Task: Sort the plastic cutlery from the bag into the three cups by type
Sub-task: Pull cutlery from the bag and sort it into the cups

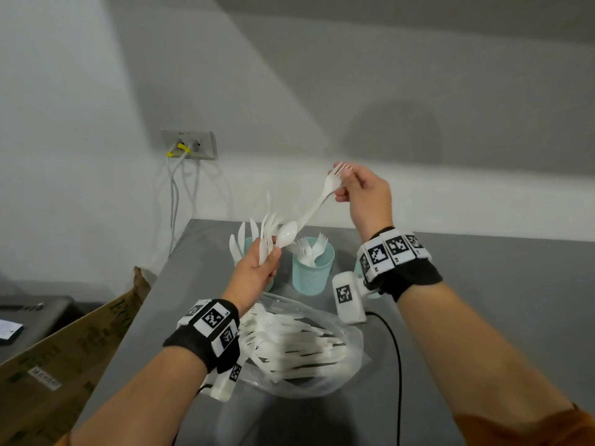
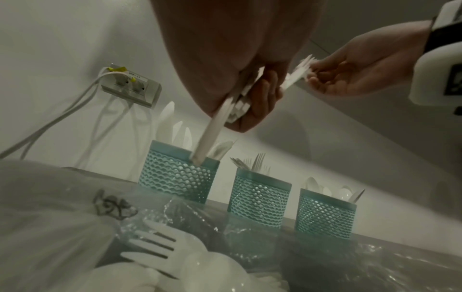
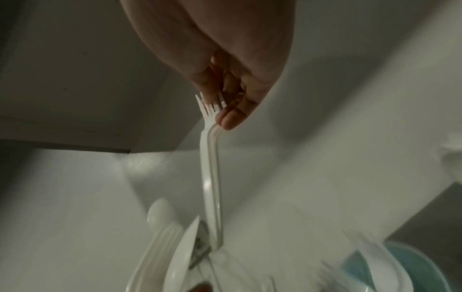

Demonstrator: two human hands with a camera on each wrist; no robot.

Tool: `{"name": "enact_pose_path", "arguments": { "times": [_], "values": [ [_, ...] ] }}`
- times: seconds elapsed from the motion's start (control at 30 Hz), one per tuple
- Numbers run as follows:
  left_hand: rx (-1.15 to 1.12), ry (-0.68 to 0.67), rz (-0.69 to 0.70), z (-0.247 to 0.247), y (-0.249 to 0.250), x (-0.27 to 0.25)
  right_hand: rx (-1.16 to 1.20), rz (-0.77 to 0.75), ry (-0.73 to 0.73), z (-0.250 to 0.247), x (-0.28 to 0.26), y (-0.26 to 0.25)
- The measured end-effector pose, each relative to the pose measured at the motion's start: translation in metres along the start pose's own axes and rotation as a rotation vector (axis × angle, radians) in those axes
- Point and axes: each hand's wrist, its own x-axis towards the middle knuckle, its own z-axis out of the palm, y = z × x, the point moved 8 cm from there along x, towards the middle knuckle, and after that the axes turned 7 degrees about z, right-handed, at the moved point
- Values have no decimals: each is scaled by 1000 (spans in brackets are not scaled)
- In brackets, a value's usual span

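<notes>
At the left edge of the head view a cardboard box (image 1: 64,342) leans against the grey table (image 1: 483,284), with a wall socket (image 1: 189,144) above. Left of centre, the left hand (image 1: 257,268) has its fingers curled round a bunch of cutlery (image 1: 269,233). Below it lies the bag (image 1: 322,349), holding more white pieces. In the left wrist view three teal cups stand in a row: the knife cup (image 2: 177,175), the fork cup (image 2: 258,199), the spoon cup (image 2: 325,215). Upper right of centre, the right hand (image 1: 363,194) pinches a fork (image 1: 325,196) by its tines, its handle reaching down into the bunch.
</notes>
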Motion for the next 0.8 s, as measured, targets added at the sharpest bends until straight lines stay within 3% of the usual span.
{"name": "enact_pose_path", "arguments": {
  "times": [0.1, 0.17, 0.33, 0.47, 0.53, 0.7, 0.8],
  "values": [
    [80, 12, 23, -1, -1, 4, -93, -96, 76, -17, 3, -7],
    [95, -1, 35, 4, 0, 6, -234, -100, 8, -11, -3, 6],
    [53, -3, 41, 17, 5, 8, -415, 62, -132, 1, -20, 70],
    [17, -18, 33, 25, 4, 9, -619, 241, -345, 14, -29, 112],
    [86, -20, 49, 25, 0, 10, -618, 236, -364, 18, -31, 109],
    [194, -38, 78, 28, -1, 11, -357, 22, -180, 21, -31, 58],
    [270, -52, 120, 31, 3, 10, -393, 58, -216, 29, -35, 53]
  ]
}}
